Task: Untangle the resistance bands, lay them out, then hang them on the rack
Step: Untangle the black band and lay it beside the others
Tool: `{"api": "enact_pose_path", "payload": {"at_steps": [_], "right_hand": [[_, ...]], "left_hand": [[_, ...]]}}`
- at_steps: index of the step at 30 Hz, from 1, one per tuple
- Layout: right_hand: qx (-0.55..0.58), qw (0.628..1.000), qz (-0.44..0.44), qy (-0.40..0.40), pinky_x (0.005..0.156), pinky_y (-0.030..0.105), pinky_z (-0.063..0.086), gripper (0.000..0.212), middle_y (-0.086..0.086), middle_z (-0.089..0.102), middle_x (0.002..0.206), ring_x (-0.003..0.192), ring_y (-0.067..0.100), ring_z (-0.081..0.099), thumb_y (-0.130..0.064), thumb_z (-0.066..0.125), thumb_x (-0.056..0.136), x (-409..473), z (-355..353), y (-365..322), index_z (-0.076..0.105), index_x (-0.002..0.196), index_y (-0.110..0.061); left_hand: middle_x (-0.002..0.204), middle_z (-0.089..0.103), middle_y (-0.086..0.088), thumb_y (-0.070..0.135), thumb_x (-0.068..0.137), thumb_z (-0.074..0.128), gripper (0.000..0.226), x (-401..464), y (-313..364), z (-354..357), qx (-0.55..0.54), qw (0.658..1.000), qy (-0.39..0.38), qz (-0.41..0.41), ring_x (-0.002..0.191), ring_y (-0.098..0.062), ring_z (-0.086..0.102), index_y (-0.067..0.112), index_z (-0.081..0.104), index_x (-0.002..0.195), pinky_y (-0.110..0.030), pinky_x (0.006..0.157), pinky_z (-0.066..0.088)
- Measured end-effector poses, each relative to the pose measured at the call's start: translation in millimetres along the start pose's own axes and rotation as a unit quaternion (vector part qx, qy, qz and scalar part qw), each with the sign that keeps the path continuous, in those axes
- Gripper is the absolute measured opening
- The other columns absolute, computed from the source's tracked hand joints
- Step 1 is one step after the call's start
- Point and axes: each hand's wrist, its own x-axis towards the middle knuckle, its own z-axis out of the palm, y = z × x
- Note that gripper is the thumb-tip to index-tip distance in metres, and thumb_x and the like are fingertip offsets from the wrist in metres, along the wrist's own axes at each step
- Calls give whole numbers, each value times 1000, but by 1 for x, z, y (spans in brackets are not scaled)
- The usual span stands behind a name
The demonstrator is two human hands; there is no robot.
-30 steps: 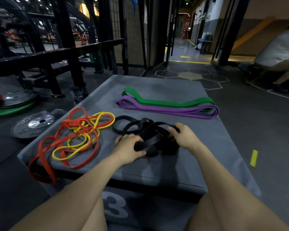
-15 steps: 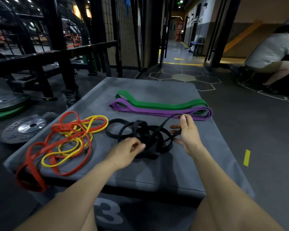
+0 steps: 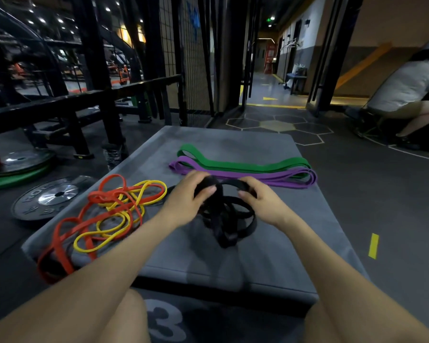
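A tangled black band (image 3: 227,216) hangs in loops above the grey padded box (image 3: 208,263). My left hand (image 3: 186,196) grips its upper left part and my right hand (image 3: 258,198) grips a strand on the right, both raised off the pad. The lower loops still touch the pad. A green band (image 3: 245,164) and a purple band (image 3: 265,177) lie flat and straight side by side at the far part of the box. An orange band (image 3: 84,224) and a yellow band (image 3: 109,231) lie twisted together on the left, the orange one drooping over the near left corner.
Weight plates (image 3: 45,198) lie on the floor to the left, beside a black steel rack (image 3: 84,100). A plastic bottle (image 3: 112,154) stands by the box's left side. A person (image 3: 406,95) crouches at the far right. A mesh partition (image 3: 183,58) rises behind the box.
Both hands have lifted the black tangle off the pad and moved closer together. The left hand went from loosely touching it to gripping it higher up.
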Motion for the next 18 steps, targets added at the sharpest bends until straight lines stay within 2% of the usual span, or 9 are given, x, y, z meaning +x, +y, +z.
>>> {"api": "enact_pose_path", "payload": {"at_steps": [2, 4, 7, 10, 12, 13, 15, 18], "right_hand": [[8, 1000, -26, -4, 84, 18, 36, 30, 9, 57, 118, 106, 15, 51, -12, 52, 94, 0, -9, -20, 51, 124, -9], [23, 998, -50, -22, 83, 16, 36, 36, 7, 57, 120, 106, 11, 52, -13, 59, 90, -2, -19, -37, 50, 125, -8], [38, 997, -63, -36, 87, 18, 39, 49, -2, 58, 118, 107, 7, 54, -24, 73, 79, -8, -36, -62, 52, 122, -14], [37, 996, -75, -24, 80, 16, 42, 39, -3, 61, 98, 89, 1, 58, -38, 73, 74, -8, -53, -86, 64, 102, -12], [29, 995, -89, -24, 69, 14, 41, 26, -4, 59, 76, 68, -2, 54, -31, 66, 84, -8, -62, -102, 64, 87, -5], [31, 996, -88, -10, 65, 16, 39, 26, -3, 56, 71, 64, 0, 50, -28, 62, 88, -7, -65, -106, 63, 85, -2], [37, 995, -70, 58, 60, 24, 35, 33, 0, 49, 66, 57, 3, 45, -29, 56, 93, -2, -72, -109, 61, 85, 2], [52, 987, -32, 152, 52, 28, 28, 26, 0, 38, 57, 48, 7, 33, -25, 56, 92, 3, -78, -100, 57, 76, -4]], "left_hand": [[100, 53, -1, 33, 87, 49, 38, 16, 21, -13, -8, 999, -20, 49, 94, -9, 48, 4, 57, 111, -9, 78, 34], [99, 52, 0, 23, 91, 52, 27, 30, 40, -24, -19, 995, -40, 85, 91, -4, 47, 4, 55, 110, -3, 79, 33], [96, 52, 8, 24, 92, 48, 27, 49, 69, -44, -46, 990, -44, 125, 88, 1, 49, 7, 53, 113, -5, 81, 35], [85, 49, 16, 18, 96, 44, 23, 68, 97, -61, -82, 986, -45, 138, 75, 13, 49, 6, 51, 113, -6, 71, 36], [85, 52, 14, 17, 98, 42, 16, 79, 112, -68, -118, 986, -27, 118, 75, 12, 50, 11, 53, 109, -9, 74, 38], [86, 54, 12, 18, 98, 42, 15, 82, 116, -69, -134, 986, -18, 96, 77, 11, 51, 13, 54, 107, -14, 77, 40], [92, 57, 2, 20, 98, 44, 18, 87, 114, -65, -142, 990, -9, 25, 86, -3, 53, 11, 55, 108, -25, 84, 41], [109, 57, -10, 12, 90, 57, 19, 81, 98, -55, -171, 981, -14, -93, 102, -20, 53, 12, 51, 108, -29, 89, 40]]}}
